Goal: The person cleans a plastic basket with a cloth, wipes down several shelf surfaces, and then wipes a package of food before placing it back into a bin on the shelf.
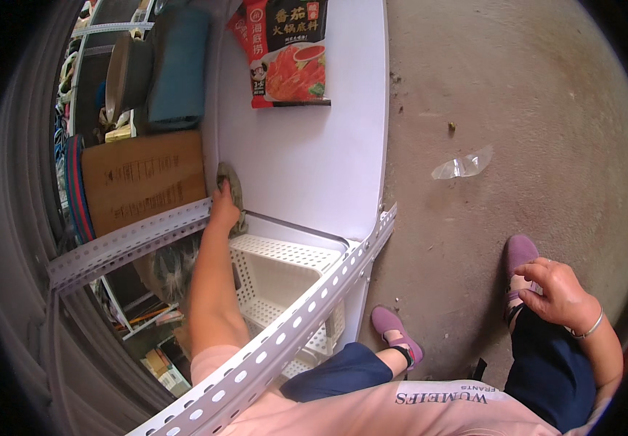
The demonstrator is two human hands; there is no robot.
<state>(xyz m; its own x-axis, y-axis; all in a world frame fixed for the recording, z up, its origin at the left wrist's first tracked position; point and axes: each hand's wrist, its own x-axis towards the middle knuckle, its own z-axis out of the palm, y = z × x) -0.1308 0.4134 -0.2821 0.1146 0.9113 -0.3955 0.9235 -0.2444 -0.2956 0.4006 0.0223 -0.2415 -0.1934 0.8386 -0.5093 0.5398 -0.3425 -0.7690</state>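
My left hand (225,207) reaches over the shelf unit's perforated metal frame (297,316) and is shut on a crumpled grey-green cloth (232,180). The cloth lies against the back left edge of a white shelf board (303,163), near its front left corner. On the same board, at the top of the view, lies a red and black food packet (292,60) with another partly behind it. My right hand (556,291) hangs in the air on the right, above my shoe, with loosely bent fingers and nothing in it. A bracelet is on that wrist.
White perforated plastic baskets (276,278) stand below the board. Behind it are a cardboard box (145,180), a blue-green folded item (177,71) and a perforated crossbar (134,237). A scrap of clear plastic (464,163) lies on the concrete floor (456,218).
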